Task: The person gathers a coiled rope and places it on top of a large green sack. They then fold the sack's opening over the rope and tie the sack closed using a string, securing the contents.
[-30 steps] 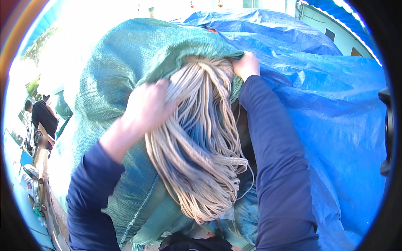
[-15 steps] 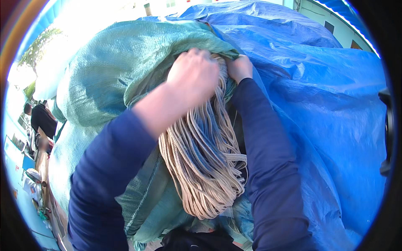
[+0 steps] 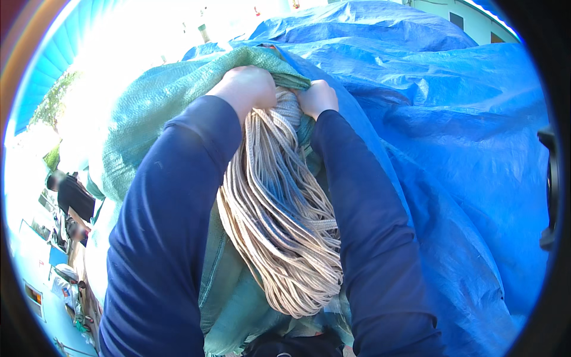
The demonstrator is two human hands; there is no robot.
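A large green woven sack bulges in front of me, its mouth gathered at the top. Out of that mouth hangs a thick bundle of beige and grey-blue braided rope, its looped lower end reaching down between my forearms. My left hand is closed on the sack's rim, just left of the rope's upper end. On the other side of the rope, my right hand grips the rim too, fingers curled in. The fingertips of both hands are mostly hidden by the cloth.
Blue tarpaulin covers a big heap behind and to the right of the sack. Far left, a person in dark clothes is beside assorted clutter. A pale green building stands at the back right.
My left hand has shifted from over the rope's top to the sack's rim on the left, and more of the rope shows. My right hand keeps its hold on the rim.
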